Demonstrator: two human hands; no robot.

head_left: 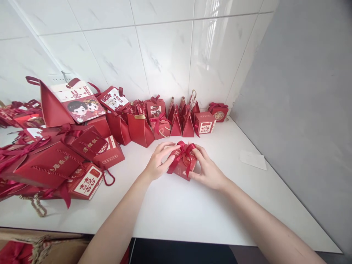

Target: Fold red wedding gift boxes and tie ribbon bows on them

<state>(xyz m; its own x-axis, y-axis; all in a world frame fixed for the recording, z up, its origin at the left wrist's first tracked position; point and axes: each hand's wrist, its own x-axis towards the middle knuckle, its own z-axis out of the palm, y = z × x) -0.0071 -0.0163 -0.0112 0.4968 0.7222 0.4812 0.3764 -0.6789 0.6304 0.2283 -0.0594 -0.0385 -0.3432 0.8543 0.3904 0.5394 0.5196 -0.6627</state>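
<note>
A small red gift box (180,172) rests on the white tabletop in front of me, tied at the top with a dark red ribbon bow (184,152). My left hand (160,161) is on its left side, thumb and fingers against the ribbon and the box's upper edge. From the right, my right hand (206,168) grips it, fingers at the bow's right loop and thumb low on the front face. The box sits between both hands. Its rear and underside are hidden.
Red gift boxes (60,161) with ribbons and cords are piled at left. More boxes, including a double-happiness box (205,123), line the tiled wall (165,55). A white paper slip (253,160) lies at right, near a grey wall (308,110). A brown bag (60,245) stands below the front edge.
</note>
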